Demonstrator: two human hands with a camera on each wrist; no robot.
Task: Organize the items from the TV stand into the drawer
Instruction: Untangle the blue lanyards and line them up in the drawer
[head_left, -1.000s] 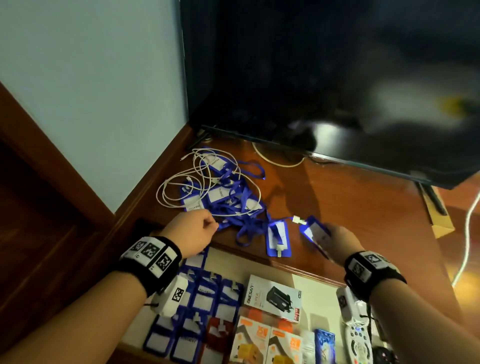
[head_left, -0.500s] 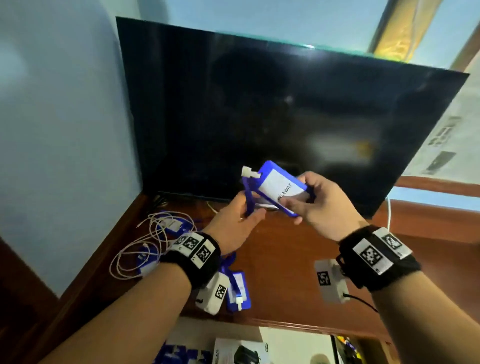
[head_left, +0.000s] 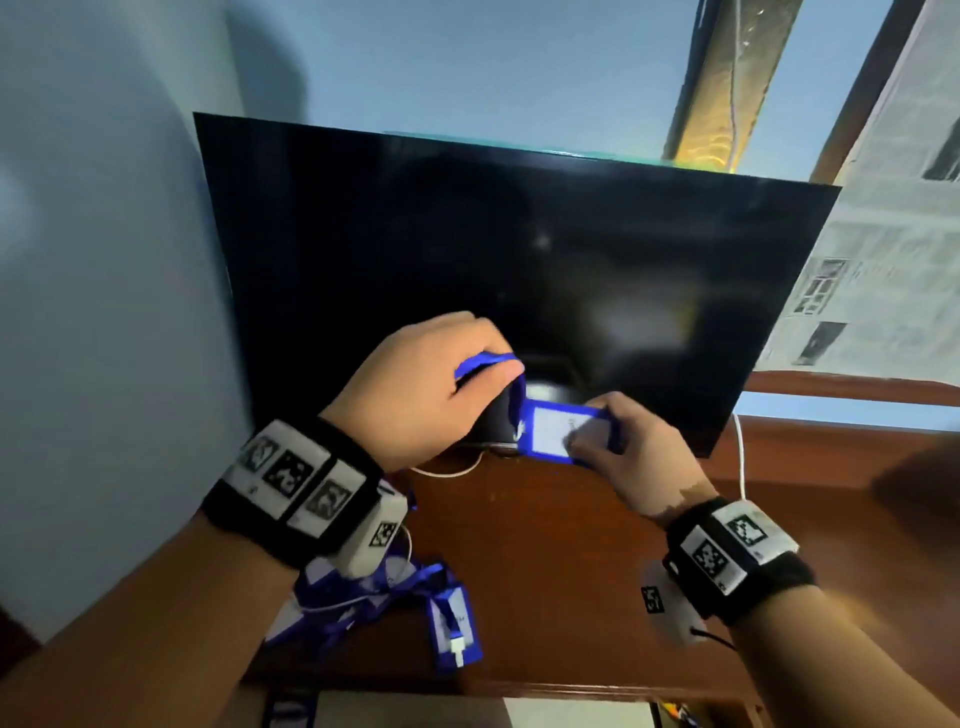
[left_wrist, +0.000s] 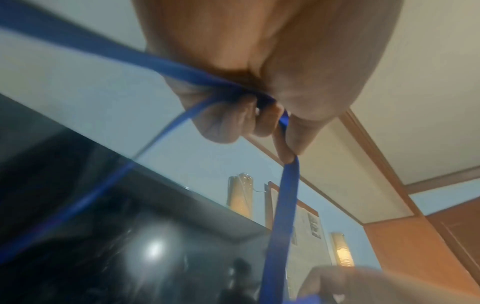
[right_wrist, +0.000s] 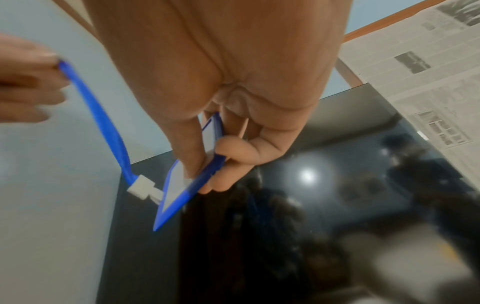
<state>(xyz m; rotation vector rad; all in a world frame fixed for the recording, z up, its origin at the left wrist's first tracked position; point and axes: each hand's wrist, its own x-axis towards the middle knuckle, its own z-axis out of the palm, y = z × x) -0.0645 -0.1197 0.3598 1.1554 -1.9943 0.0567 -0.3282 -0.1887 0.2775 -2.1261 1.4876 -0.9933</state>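
1. Right hand (head_left: 631, 452) pinched a blue rectangular plastic badge holder with a white card insert (head_left: 558, 432), thumb on its face and fingers (right_wrist: 235, 148) curled behind, held in the air before the black television screen (head_left: 519, 270).
2. Left hand (head_left: 415, 389) gripped the blue flat fabric lanyard strap (left_wrist: 281, 205), fingers (left_wrist: 223, 125) clamped round it; the strap ran to a white plastic clip (right_wrist: 141, 188) on the holder.
3. Brown wooden TV stand (head_left: 545, 561) bore a heap of further blue lanyards and badge holders (head_left: 374, 603) with a white cable, near its left edge.
4. Drawer (head_left: 571, 714) showed only partly at the lower frame edge.
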